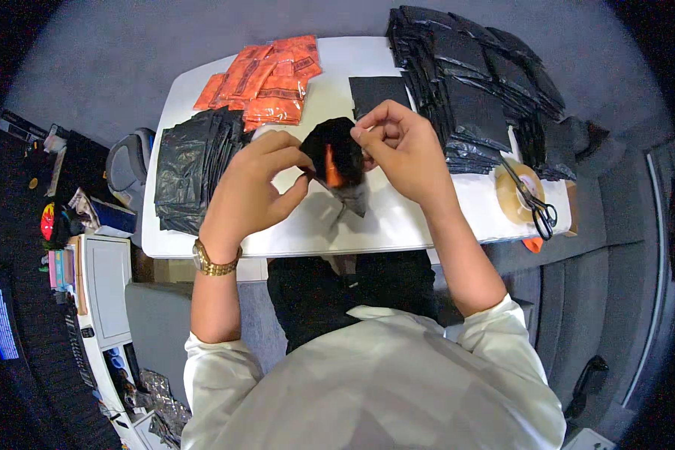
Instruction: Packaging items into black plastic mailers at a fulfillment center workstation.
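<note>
Over the white table I hold a black plastic bag (319, 137) by its rim, its mouth spread wide towards me. Inside it shows part of an orange packet (332, 166). My left hand (261, 180), with a gold watch on the wrist, has its fingertips on the bag's left edge. The thumb and forefinger of my right hand (401, 150) pinch the right edge. How far the packet sits in the bag is hard to tell.
Left of my hands lie a stack of black bags (191, 176) and a pile of orange packets (259, 79). A single flat black bag (379, 96) lies behind my right hand. Large black stacks (465, 90) fill the back right, with a tape roll (511, 196) and black scissors (536, 206) nearby.
</note>
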`<action>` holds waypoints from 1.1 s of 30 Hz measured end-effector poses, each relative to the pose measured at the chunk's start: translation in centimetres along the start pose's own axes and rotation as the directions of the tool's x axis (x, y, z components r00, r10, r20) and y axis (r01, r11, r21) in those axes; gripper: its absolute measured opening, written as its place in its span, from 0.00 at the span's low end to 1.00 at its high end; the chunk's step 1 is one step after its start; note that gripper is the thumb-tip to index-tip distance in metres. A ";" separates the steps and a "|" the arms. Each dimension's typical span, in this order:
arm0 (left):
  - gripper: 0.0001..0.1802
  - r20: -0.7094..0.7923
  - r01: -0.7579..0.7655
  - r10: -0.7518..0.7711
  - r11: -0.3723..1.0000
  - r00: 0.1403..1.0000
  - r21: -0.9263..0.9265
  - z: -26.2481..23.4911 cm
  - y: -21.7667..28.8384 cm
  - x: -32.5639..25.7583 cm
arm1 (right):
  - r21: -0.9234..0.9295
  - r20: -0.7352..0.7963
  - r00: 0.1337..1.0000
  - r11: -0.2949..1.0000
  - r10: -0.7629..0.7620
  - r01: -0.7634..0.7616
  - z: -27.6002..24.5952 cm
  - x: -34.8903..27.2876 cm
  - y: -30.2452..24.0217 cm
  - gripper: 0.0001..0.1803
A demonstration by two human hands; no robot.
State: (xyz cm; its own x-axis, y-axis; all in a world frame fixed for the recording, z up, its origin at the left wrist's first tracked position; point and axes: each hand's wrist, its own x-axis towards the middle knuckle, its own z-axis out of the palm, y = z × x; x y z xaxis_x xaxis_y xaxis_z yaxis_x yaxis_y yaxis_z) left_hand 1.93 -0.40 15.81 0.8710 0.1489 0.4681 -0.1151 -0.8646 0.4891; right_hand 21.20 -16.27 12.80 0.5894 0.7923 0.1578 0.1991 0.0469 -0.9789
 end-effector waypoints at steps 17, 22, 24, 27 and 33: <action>0.39 -0.346 0.389 -0.444 0.895 0.826 -0.219 14.7 -0.4 -3.5 | 0.366 -0.256 0.964 0.930 0.068 0.031 1.7 0.8 0.6 0.09; 0.25 -0.222 0.376 -0.568 0.741 0.792 -0.556 14.1 -1.9 -3.7 | 0.210 -0.368 0.913 0.942 -0.173 0.263 -1.4 2.1 -1.2 0.14; 0.20 -0.105 0.375 -0.620 0.592 0.778 -0.713 13.0 -2.5 -3.5 | -0.094 -0.362 0.894 0.965 -0.263 0.245 -1.8 2.0 1.0 0.20; 0.17 -0.131 0.318 -0.685 0.487 0.716 -0.813 12.2 -3.1 -2.7 | -0.361 -0.194 0.969 0.930 -0.153 0.075 -0.8 -0.5 4.3 0.37; 0.21 -0.095 0.389 -0.724 0.471 0.683 -0.792 11.8 -5.0 -2.8 | -0.228 -0.042 0.992 0.965 0.121 -0.127 0.3 -3.3 5.2 0.38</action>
State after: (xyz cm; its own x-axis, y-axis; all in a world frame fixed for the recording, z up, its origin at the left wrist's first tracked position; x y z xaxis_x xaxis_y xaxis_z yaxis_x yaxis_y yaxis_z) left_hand 5.67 -2.13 3.37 0.6327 0.7735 0.0358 -0.0939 0.0308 0.9951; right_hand 20.05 -18.39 7.14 0.6414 0.7659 0.0440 0.2956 -0.1938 -0.9354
